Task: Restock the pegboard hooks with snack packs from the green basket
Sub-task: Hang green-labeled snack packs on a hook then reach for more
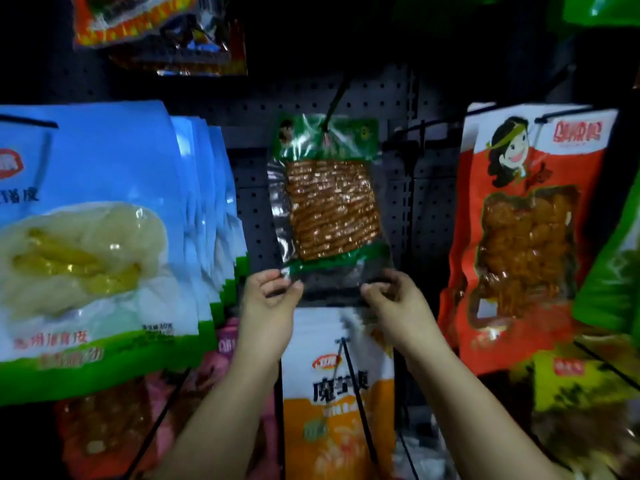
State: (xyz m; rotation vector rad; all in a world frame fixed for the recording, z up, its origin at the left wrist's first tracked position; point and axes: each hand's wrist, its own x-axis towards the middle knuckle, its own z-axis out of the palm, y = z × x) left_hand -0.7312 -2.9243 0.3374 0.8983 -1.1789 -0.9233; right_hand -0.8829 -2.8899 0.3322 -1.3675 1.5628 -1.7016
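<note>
1. Nearest to the camera, two bare forearms reach up from the lower edge toward the display.
2. The left hand (pixel 273 299) pinches the lower left corner of a clear snack pack (pixel 327 206) between thumb and curled fingers.
3. The right hand (pixel 394 299) pinches the lower right corner of the same pack in the same way.
4. The pack has a green header and brown ribbed strips inside; a black hook (pixel 334 102) passes through its top hole.
5. Just below the hands hangs a white and orange pack (pixel 337 403) on its own hook.
6. On the left hangs a row of blue packs (pixel 104 230) with pale yellow food inside.
7. On the right hangs a red pack (pixel 526 237) with a cartoon figure and brown pieces in its window.
8. Behind everything stands the dark pegboard (pixel 398 98).
</note>
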